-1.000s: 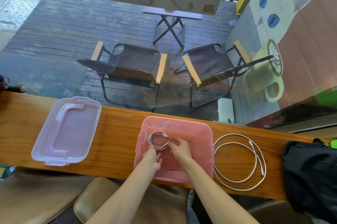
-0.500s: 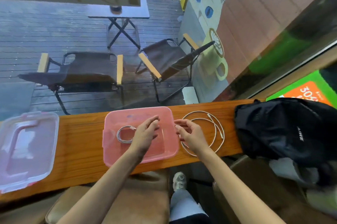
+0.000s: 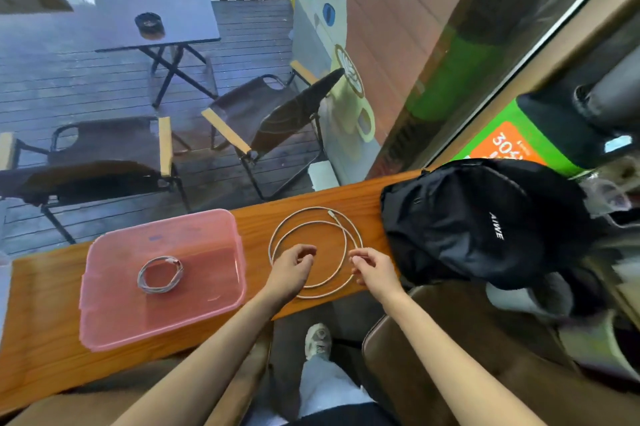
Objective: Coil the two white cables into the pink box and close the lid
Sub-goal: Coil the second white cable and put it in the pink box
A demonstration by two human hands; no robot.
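On the tabletop (image 3: 52, 339), toward its left end, the box (image 3: 104, 332) holds one coiled cable (image 3: 160, 275). Second cable (image 3: 341, 223) lies in loose loops toward the right end. Left hand (image 3: 291, 268) and right hand (image 3: 372, 269) hover over it, fingers loosely curled, grasping nothing. Likely next: pinch, wind tight. No lid visible.

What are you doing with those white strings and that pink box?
A person is packing two white cables into the pink box on the wooden counter. One small coiled cable already lies inside the box. The other, a big loose cable, lies on the counter between the box and a black backpack. The left hand and right hand are over that loose cable, fingers curled, about to gather it. Whether they grip it yet is unclear. No lid is in view.
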